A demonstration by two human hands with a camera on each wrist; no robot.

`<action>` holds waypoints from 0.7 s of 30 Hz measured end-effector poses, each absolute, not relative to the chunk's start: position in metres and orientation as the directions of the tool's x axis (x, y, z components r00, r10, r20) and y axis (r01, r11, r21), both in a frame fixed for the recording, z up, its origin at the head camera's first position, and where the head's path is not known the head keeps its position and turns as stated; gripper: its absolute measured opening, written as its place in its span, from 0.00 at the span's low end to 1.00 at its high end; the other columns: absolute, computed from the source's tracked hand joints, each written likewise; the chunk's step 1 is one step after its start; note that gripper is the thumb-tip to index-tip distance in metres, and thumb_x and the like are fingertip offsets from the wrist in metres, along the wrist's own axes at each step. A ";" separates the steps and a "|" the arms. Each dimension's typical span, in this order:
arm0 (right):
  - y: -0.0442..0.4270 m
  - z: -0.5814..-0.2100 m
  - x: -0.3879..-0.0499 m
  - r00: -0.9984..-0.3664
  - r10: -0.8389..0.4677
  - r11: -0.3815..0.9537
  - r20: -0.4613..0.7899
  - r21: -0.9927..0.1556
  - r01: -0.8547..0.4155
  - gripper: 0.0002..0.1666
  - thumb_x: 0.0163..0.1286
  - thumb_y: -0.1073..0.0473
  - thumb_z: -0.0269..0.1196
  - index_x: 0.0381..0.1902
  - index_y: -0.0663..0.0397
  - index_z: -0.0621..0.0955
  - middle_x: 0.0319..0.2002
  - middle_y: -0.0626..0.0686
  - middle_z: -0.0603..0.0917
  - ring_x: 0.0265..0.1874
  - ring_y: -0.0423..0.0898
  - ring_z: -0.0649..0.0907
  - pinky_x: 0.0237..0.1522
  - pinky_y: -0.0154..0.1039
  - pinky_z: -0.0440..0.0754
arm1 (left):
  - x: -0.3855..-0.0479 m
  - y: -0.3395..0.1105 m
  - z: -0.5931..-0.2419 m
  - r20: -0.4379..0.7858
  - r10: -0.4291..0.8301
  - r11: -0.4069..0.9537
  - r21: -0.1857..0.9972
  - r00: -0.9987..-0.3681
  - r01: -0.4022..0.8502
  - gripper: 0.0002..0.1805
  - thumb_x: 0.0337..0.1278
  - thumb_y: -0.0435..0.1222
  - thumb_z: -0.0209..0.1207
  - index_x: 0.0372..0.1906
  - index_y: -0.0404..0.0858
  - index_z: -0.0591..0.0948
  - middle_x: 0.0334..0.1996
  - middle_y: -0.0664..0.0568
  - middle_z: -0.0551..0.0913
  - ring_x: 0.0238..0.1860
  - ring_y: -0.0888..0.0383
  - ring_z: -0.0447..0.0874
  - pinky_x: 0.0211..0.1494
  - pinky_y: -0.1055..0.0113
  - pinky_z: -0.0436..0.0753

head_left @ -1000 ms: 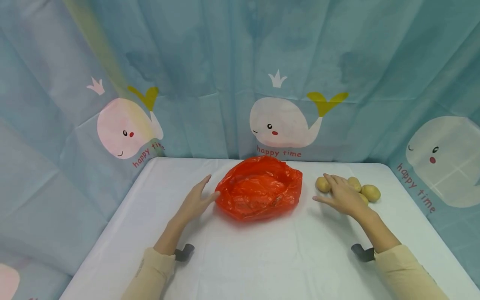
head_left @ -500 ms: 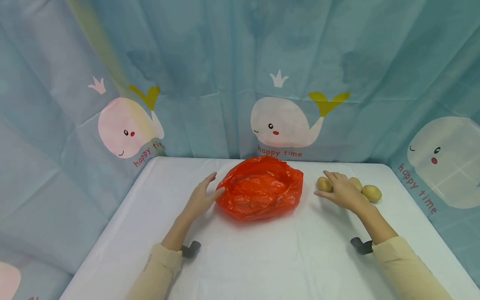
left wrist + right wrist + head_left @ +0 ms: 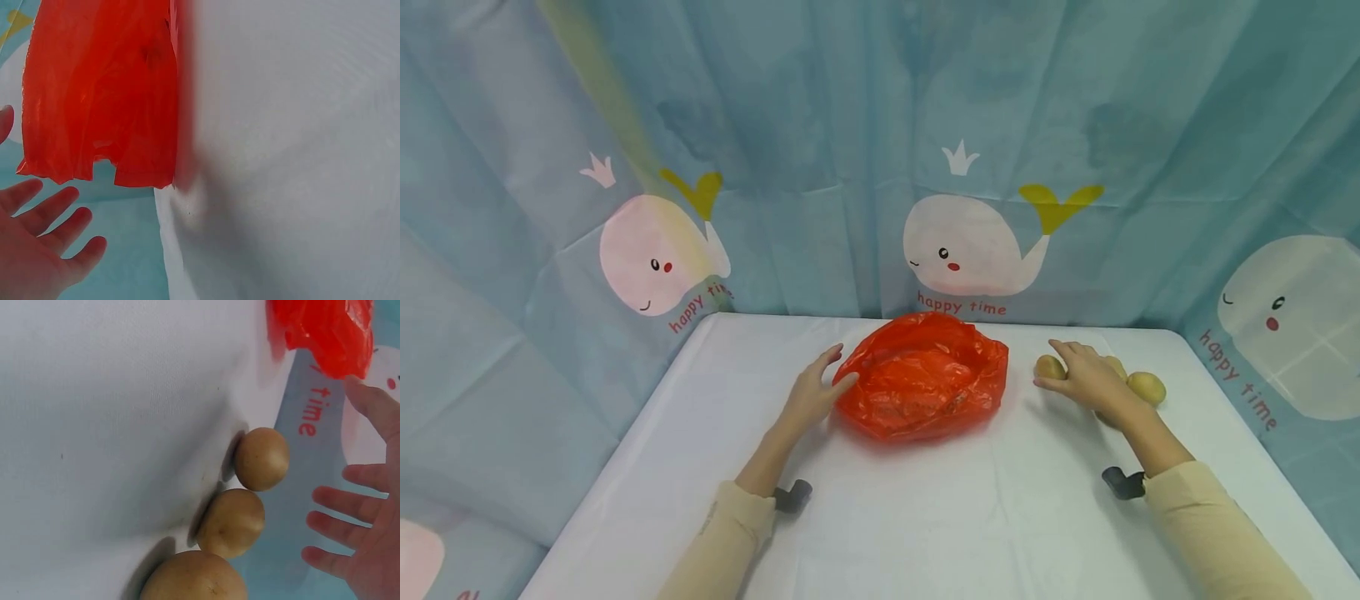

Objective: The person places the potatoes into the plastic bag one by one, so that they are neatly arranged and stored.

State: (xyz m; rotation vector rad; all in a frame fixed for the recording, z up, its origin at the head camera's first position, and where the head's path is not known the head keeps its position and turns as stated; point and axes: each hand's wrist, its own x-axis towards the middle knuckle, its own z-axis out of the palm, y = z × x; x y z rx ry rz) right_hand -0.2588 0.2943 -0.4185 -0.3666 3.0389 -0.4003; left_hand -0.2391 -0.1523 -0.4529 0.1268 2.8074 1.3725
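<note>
A crumpled red plastic bag (image 3: 925,383) lies on the white table with its mouth open. Beside its left edge is my left hand (image 3: 811,400), fingers spread and holding nothing; the left wrist view has the hand (image 3: 44,244) apart from the bag (image 3: 106,94). My right hand (image 3: 1092,379) hovers over several potatoes (image 3: 1146,389) right of the bag and covers part of them. From the right wrist, the hand (image 3: 369,519) shows spread fingers, with a gap between it and the potatoes (image 3: 261,459).
Behind the white table (image 3: 910,517) hangs a blue curtain (image 3: 820,167) printed with whales. Similar cloth runs along the left and right sides. Dark wrist-worn pieces (image 3: 1123,482) sit by both cuffs.
My left hand has shifted slightly to the right, nearer the bag. The right hand has moved a little over the potatoes, its fingertips now by the leftmost one. Bag and potatoes stay in place.
</note>
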 end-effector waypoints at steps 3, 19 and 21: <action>0.294 -0.417 -0.261 -0.972 -0.233 0.945 -0.042 -0.248 -0.216 0.55 0.63 0.30 0.60 0.71 0.68 0.62 0.65 0.74 0.68 0.65 0.71 0.66 0.63 0.72 0.65 | -0.239 -0.152 -0.454 0.041 0.079 0.603 0.794 -0.996 0.081 0.39 0.60 0.54 0.60 0.74 0.50 0.62 0.70 0.46 0.68 0.72 0.43 0.63 0.70 0.37 0.65; 0.299 -0.424 -0.274 -0.972 -0.218 0.940 -0.085 -0.286 -0.186 0.53 0.63 0.34 0.63 0.70 0.69 0.62 0.65 0.75 0.67 0.64 0.72 0.67 0.63 0.72 0.65 | -0.242 -0.149 -0.459 0.031 0.096 0.574 0.815 -0.995 0.081 0.40 0.57 0.58 0.61 0.74 0.54 0.62 0.71 0.48 0.68 0.72 0.44 0.63 0.70 0.39 0.67; 0.299 -0.425 -0.276 -0.971 -0.225 0.938 -0.080 -0.287 -0.193 0.52 0.64 0.36 0.63 0.70 0.70 0.62 0.64 0.76 0.68 0.63 0.72 0.67 0.63 0.72 0.65 | -0.243 -0.149 -0.459 0.040 0.098 0.575 0.813 -0.994 0.090 0.40 0.57 0.57 0.61 0.73 0.53 0.63 0.70 0.47 0.69 0.72 0.44 0.64 0.70 0.39 0.67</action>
